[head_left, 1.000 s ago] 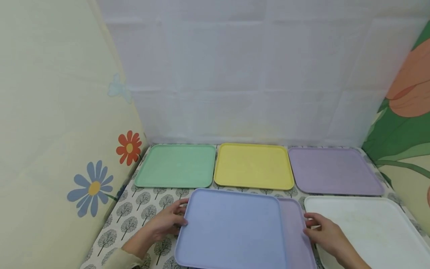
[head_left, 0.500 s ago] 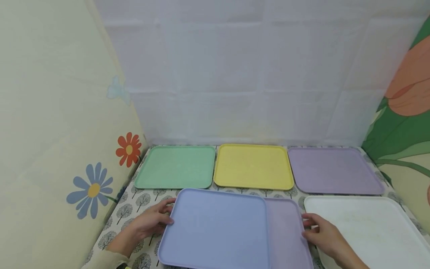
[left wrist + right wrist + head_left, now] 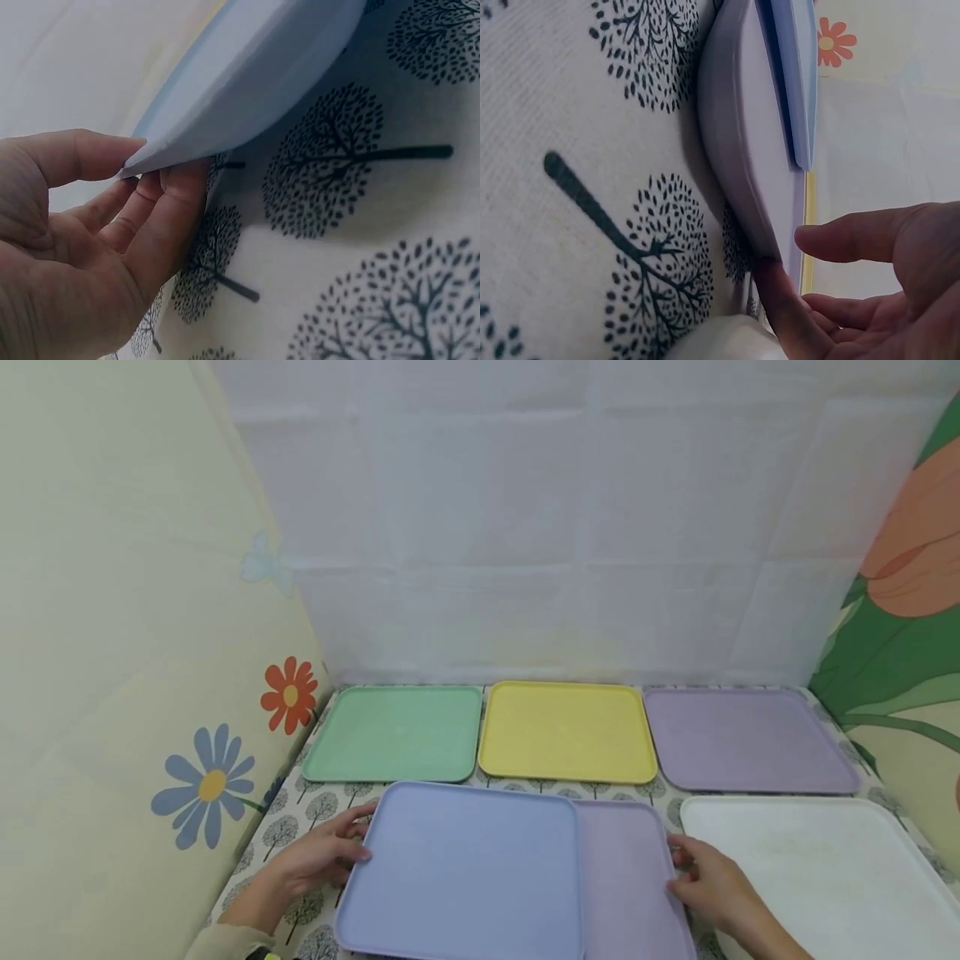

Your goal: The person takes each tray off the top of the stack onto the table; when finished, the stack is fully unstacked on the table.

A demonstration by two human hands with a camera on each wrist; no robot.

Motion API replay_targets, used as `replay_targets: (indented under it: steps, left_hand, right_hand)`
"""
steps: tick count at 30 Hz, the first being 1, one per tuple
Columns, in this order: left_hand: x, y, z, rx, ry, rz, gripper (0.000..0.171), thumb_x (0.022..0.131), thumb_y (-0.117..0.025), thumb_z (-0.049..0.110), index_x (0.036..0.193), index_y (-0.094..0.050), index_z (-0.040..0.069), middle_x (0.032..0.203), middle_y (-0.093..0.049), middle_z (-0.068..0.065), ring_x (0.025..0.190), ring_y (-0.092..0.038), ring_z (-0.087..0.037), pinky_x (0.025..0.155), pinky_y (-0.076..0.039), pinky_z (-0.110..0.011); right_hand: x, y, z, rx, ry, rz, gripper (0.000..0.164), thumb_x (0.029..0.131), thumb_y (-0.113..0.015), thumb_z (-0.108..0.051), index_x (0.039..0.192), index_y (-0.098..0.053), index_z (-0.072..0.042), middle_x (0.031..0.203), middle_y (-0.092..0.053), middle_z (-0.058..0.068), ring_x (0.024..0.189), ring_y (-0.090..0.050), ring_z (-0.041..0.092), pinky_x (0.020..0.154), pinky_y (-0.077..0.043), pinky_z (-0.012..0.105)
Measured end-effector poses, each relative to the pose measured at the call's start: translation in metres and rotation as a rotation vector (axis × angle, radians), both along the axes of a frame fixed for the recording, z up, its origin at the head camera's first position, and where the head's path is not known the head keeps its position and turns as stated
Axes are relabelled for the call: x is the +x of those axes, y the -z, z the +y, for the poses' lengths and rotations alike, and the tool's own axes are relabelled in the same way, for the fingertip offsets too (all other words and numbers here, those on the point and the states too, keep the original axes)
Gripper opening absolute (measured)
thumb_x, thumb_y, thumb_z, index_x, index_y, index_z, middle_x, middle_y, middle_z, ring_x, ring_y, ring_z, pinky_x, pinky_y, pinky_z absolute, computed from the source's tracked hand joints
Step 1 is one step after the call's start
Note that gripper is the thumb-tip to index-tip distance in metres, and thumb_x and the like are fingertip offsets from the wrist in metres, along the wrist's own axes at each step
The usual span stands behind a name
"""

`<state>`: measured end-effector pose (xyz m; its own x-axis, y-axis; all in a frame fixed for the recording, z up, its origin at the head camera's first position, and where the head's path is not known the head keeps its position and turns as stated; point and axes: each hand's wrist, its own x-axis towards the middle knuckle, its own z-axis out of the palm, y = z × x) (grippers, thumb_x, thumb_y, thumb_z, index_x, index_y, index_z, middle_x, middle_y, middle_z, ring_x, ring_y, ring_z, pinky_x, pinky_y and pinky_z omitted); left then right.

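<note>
My left hand [image 3: 318, 856] pinches the left edge of a periwinkle-blue tray [image 3: 461, 868], thumb on top and fingers beneath. In the left wrist view, that blue tray [image 3: 232, 82] slants up off the cloth. Under its right part lies a pale lilac tray [image 3: 630, 868], showing as a strip on the right. My right hand [image 3: 712, 885] holds this lower tray by its right edge. Seen from the right wrist, a fingertip [image 3: 772, 274] is tucked under the lilac tray's rim, with the thumb [image 3: 840, 236] over its top. The blue tray's underside is mostly hidden.
Behind stand a green tray [image 3: 397, 733], a yellow tray [image 3: 566, 731] and a purple tray [image 3: 750, 739] in a row. A white tray [image 3: 817, 868] lies close at the right. The tablecloth [image 3: 300, 910] has a tree print; a white sheet [image 3: 570, 527] backs the table.
The blue tray has slid left with my left hand, baring more of the lilac tray beneath. My right hand and the lilac tray have shifted slightly left.
</note>
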<state>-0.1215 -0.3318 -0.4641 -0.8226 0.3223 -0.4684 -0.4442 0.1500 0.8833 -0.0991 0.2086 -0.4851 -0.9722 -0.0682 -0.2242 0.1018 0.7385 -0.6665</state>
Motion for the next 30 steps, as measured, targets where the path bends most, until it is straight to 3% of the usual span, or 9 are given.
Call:
replay_targets:
  steps: [4, 12, 20, 30]
  left_hand:
    - [0.000, 0.000, -0.007, 0.026, 0.019, -0.005, 0.092, 0.090, -0.062, 0.000, 0.161, -0.002, 0.002, 0.130, -0.052, -0.017, 0.106, -0.065, -0.031, 0.087, -0.059, -0.055]
    - [-0.001, 0.000, -0.019, 0.024, 0.027, -0.015, 0.091, 0.092, -0.061, 0.000, 0.161, -0.001, 0.003, 0.136, -0.051, -0.019, 0.111, -0.064, -0.033, 0.089, -0.058, -0.058]
    - [-0.001, -0.003, -0.034, -0.014, 0.023, -0.021, 0.091, 0.093, -0.060, 0.001, 0.161, 0.000, 0.003, 0.152, -0.029, -0.033, 0.115, -0.061, -0.032, 0.092, -0.056, -0.059]
    - [-0.005, -0.003, -0.055, -0.020, 0.005, -0.048, 0.091, 0.093, -0.061, 0.001, 0.161, -0.001, 0.004, 0.140, -0.048, -0.018, 0.113, -0.063, -0.029, 0.093, -0.057, -0.056]
  right_hand:
    - [-0.002, 0.001, -0.003, -0.026, -0.006, 0.019, 0.068, 0.071, -0.076, 0.000, 0.134, -0.054, 0.013, 0.097, -0.062, 0.004, 0.079, -0.055, 0.014, 0.063, -0.049, 0.024]
    - [-0.008, 0.004, -0.009, -0.007, -0.028, 0.007, 0.071, 0.071, -0.077, 0.003, 0.135, -0.049, 0.015, 0.097, -0.058, 0.005, 0.078, -0.054, 0.014, 0.062, -0.048, 0.026]
    - [-0.007, 0.005, -0.009, -0.037, -0.035, 0.041, 0.070, 0.068, -0.075, 0.006, 0.134, -0.050, 0.013, 0.095, -0.059, 0.004, 0.075, -0.054, 0.014, 0.060, -0.047, 0.024]
    - [-0.007, 0.004, -0.009, -0.047, -0.031, 0.035, 0.071, 0.067, -0.072, 0.008, 0.134, -0.050, 0.013, 0.095, -0.060, 0.004, 0.074, -0.053, 0.014, 0.058, -0.046, 0.024]
